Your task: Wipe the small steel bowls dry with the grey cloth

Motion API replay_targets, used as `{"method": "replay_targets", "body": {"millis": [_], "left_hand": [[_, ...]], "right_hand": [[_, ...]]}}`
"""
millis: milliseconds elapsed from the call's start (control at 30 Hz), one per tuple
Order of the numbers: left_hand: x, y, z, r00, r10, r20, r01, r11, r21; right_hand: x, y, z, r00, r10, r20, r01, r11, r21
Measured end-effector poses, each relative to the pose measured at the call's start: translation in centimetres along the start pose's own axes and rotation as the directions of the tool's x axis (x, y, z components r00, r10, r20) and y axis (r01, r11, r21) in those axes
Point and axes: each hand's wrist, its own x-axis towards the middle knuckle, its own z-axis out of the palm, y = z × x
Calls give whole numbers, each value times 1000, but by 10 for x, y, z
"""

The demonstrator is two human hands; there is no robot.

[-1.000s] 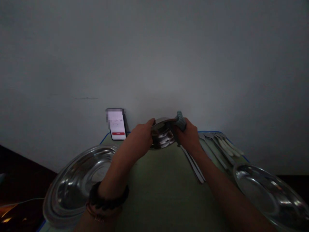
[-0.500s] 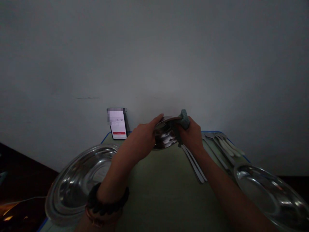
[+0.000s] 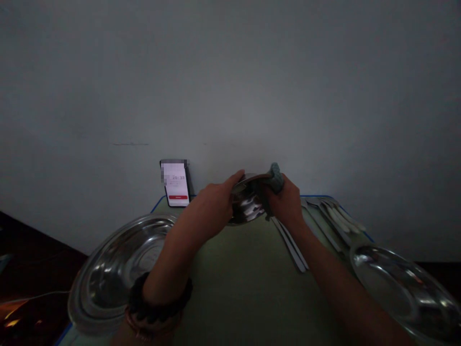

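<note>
Circling the left wrist, a black bracelet [image 3: 160, 302] sat nearest. Nearer than the left hand and out to its left stood a basin [image 3: 104, 278], partly hidden by the forearm; nearer than the right hand and out to its right stood a dish [image 3: 406, 283]. Both probably sat at the sides to keep out of the arms' way. The table [image 3: 248, 283] spread below and before the hands.

Just nearer than the right hand, two utensils [image 3: 291, 247] lay side by side, their far ends hidden behind it.

The left hand [image 3: 212, 209] was clamped on the left side of a bowl [image 3: 248, 209], one finger along its upper rim, likely to steady it. The bowl was between the hands, tilted so that its inside faced the wearer, perhaps for an easier view; whether it touched the table I could not tell. The right hand [image 3: 286, 204] gripped a cloth [image 3: 275, 179] against the right rim, folded over so that fabric apparently met both faces.

Right of that hand lay more utensils [image 3: 326, 228], roughly lengthwise, probably to save room. Beyond the left hand, a phone [image 3: 176, 185] leaned on the wall [image 3: 230, 96], presumably to keep its screen readable.
</note>
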Motion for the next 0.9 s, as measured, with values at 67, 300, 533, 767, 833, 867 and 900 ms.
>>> {"method": "replay_targets", "body": {"millis": [67,300,533,767,833,867,900], "left_hand": [[-1,0,0,1000,6,-5,-6,1000,-1],[-1,0,1,1000,13,-11,-13,1000,-5],[-2,1,0,1000,10,-2,-10,1000,11],[-1,2,0,1000,-2,1,2,1000,26],[-1,1,0,1000,2,-3,-2,1000,24],[-1,1,1,1000,2,-1,-2,1000,21],[-1,0,1,1000,0,2,0,1000,19]], "right_hand": [[0,0,0,1000,7,4,-7,1000,1],[0,0,0,1000,22,4,-22,1000,-7],[0,-1,0,1000,17,6,-17,1000,-3],[0,-1,0,1000,24,10,-24,1000,-5],[0,0,0,1000,25,10,-25,1000,-6],[0,0,0,1000,26,10,-26,1000,-13],[0,0,0,1000,27,8,-26,999,-23]]}}
